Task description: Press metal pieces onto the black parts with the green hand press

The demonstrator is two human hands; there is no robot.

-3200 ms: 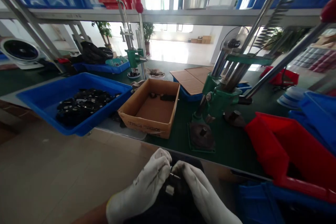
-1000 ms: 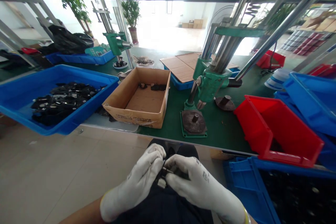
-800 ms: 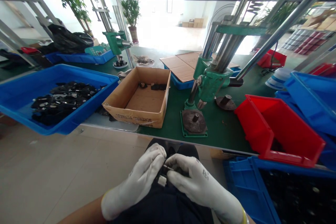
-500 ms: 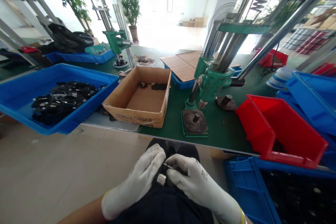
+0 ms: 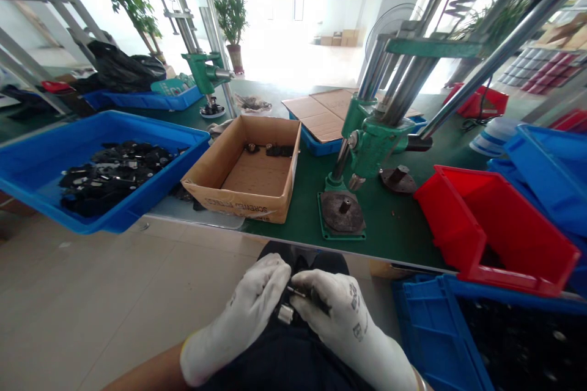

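Observation:
My left hand (image 5: pixel 257 296), in a white glove, is closed on a small dark part above my lap. A silver metal block (image 5: pixel 285 314) sticks out of that part below my fingers; the rest is mostly hidden. My right hand (image 5: pixel 339 305), also gloved, is closed, with thumb and forefinger pinching a thin metal rod (image 5: pixel 296 291). The rod's tip points left at the part, beside my left fingertips. Whether it touches the part I cannot tell. What else lies in my right palm is hidden.
A green hand press (image 5: pixel 367 140) stands on the green bench ahead. To its left are a cardboard box (image 5: pixel 236 201) and a blue tray (image 5: pixel 27 171) of black parts. A red bin (image 5: pixel 509 232) and a blue crate (image 5: pixel 435 324) of dark parts are at the right.
My right hand has turned slightly at the wrist, showing more print on the glove. The left hand keeps its hold; the whole view has shifted a little.

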